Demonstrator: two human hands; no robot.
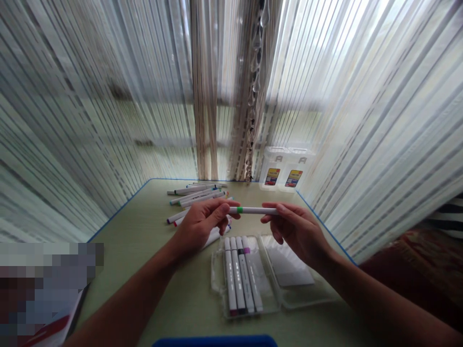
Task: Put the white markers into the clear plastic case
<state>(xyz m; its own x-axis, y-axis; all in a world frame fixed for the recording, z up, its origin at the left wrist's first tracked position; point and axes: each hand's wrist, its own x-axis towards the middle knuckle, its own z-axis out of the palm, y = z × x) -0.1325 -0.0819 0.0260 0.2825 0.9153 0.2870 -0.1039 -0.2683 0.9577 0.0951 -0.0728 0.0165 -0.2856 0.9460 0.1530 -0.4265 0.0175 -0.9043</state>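
My left hand (202,224) and my right hand (294,229) hold one white marker with a green band (253,210) level between them, each pinching an end, above the table. Just below lies an open clear plastic case (278,294). Several white markers (240,274) lie side by side in its left half; its lid half on the right looks bare. Behind my left hand several loose markers (197,195) lie scattered on the green table (144,241).
Two closed clear marker cases (284,169) stand at the table's back right against striped sheer curtains. A blue object (215,341) sits at the near edge. A red and white item (58,330) lies at the lower left. Dark fabric lies at the right.
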